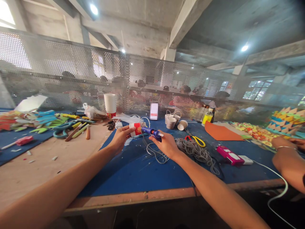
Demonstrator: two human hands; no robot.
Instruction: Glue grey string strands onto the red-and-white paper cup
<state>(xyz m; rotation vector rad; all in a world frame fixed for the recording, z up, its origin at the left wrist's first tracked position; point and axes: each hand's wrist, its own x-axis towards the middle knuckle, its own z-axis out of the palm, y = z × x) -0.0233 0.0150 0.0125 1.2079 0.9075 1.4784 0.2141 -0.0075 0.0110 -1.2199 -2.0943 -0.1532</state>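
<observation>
My left hand (121, 137) is closed round a red and white paper cup (136, 128), tipped on its side above the blue table mat. In my right hand (166, 143) is a blue hot glue gun (152, 132), its nozzle pointing left at the cup. Whether the nozzle touches the cup, I cannot tell. Grey cord (156, 152) hangs below the two hands and runs to a tangled heap of grey cord (196, 149) right of my right hand. Scissors with yellow and red handles (199, 141) lie against that heap.
Behind stand a stack of paper cups (110, 103), a phone (154, 111), cord-wrapped cups (171, 121) and a yellow-labelled bottle (207, 116). Left lie large scissors (61, 129) and paper scraps. Right are orange paper (222, 132), a magenta power bank (230, 156) and another person's arm (289, 162).
</observation>
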